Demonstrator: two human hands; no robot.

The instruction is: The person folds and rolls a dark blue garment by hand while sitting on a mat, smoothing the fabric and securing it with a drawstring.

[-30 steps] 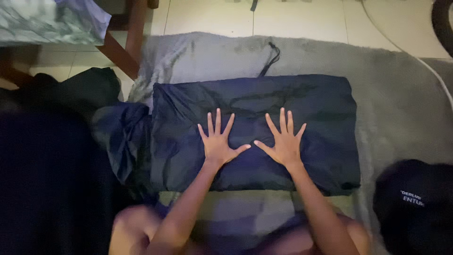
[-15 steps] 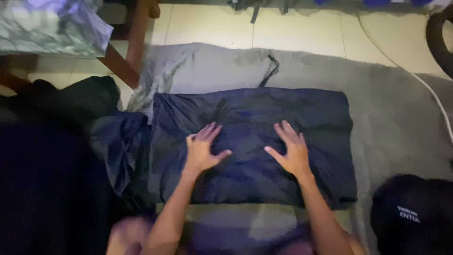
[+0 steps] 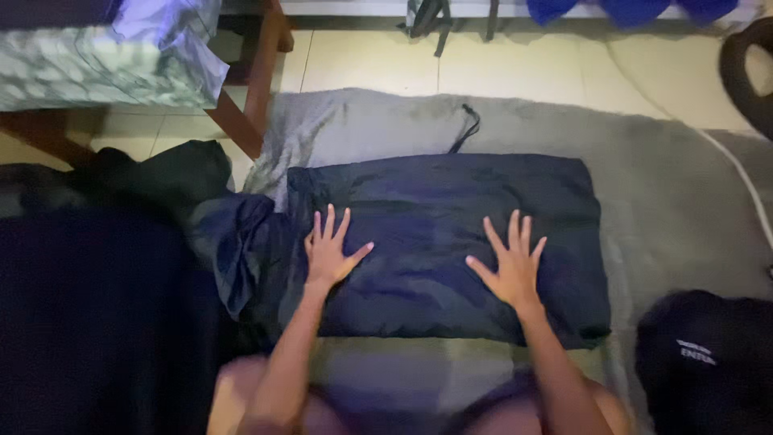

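Both hands had slid apart: left hand [image 3: 328,251] toward 9 o'clock, right hand [image 3: 510,263] toward 3, fingers spread flat, grasping nothing, probably smoothing the folded dark garment [image 3: 451,242].

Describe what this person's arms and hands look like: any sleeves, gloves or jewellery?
Both forearms are bare as far as the picture shows, with no sleeves in view. The left hand and the right hand wear no gloves. No ring, watch or bracelet can be made out, though the light is dim and the picture is soft, so something small could be missed.
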